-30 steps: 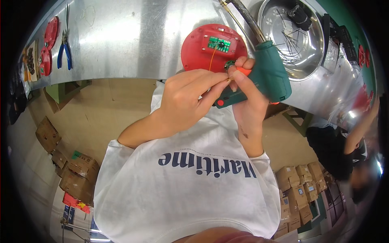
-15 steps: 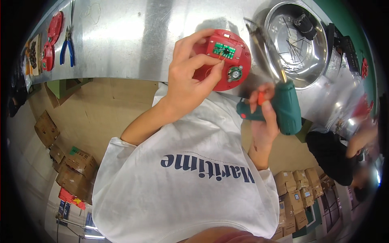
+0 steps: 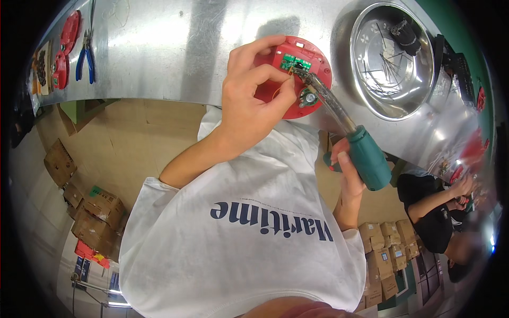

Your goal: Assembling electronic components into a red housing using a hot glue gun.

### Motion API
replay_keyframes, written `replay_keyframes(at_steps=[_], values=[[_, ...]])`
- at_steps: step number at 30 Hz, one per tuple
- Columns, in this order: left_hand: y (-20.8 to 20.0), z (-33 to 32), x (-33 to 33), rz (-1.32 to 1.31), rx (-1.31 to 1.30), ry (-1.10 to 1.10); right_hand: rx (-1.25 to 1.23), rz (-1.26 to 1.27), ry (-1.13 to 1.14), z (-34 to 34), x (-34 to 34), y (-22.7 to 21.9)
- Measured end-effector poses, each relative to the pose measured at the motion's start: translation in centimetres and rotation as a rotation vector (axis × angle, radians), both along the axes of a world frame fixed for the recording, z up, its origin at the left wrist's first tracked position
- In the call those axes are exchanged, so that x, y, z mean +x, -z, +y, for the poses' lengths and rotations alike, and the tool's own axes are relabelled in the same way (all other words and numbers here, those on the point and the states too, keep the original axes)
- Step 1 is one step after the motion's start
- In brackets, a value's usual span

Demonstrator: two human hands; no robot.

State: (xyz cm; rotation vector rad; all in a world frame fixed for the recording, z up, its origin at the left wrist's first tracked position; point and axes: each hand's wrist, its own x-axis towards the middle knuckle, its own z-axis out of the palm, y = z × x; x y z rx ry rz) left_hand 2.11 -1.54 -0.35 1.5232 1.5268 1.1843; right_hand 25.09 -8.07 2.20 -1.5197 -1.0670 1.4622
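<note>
A round red plastic housing rests at the near edge of the metal table. Set in it are a green circuit board and a small round speaker. Thumb and forefinger of my left hand pinch a thin wire at the board, while its other fingers reach over the housing's left side. My right hand is closed round the handle of a green soldering gun. The gun's tip touches or nearly touches the board beside the pinched wire; the exact contact is too small to tell.
Right of the housing stands a steel bowl with thin sticks and a dark bundle. Blue-handled pliers and red parts lie at the far left. At the right, a person works at the table. Cardboard boxes are stacked behind.
The soldering gun has swung left and its tip has come down from beside the bowl to the circuit board. My left hand keeps its pinch on the wire.
</note>
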Motion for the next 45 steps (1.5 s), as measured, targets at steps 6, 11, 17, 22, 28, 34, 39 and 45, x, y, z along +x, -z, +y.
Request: replay_keyframes(at_steps=[6,11,17,22,28,34,39,45], values=[[0.0,0.0,0.1,0.007,-0.003,-0.004,0.012,-0.029,-0.019,0.1,0.0,0.1],[0.0,0.0,0.1,0.019,-0.009,-0.01,-0.003,-0.077,-0.042,0.1,0.2,0.4],[-0.2,0.2,0.2,0.007,-0.021,-0.013,0.057,-0.288,-0.115,0.0,0.5,0.8],[-0.4,0.2,0.2,0.001,-0.034,-0.012,0.06,-0.184,-0.111,-0.3,0.5,1.5],[-0.7,0.1,0.1,-0.004,-0.071,0.003,-0.029,0.302,0.152,-1.1,0.8,0.5],[-0.6,0.4,0.3,-0.054,-0.086,-0.039,0.157,0.296,0.319,-1.6,2.8,0.9],[-0.9,0.6,0.3,-0.089,-0.134,-0.002,0.268,0.293,0.437,-1.3,5.2,1.2],[-2.4,1.0,0.4,0.028,-0.193,0.03,0.244,0.432,0.619,-0.4,5.6,3.0]])
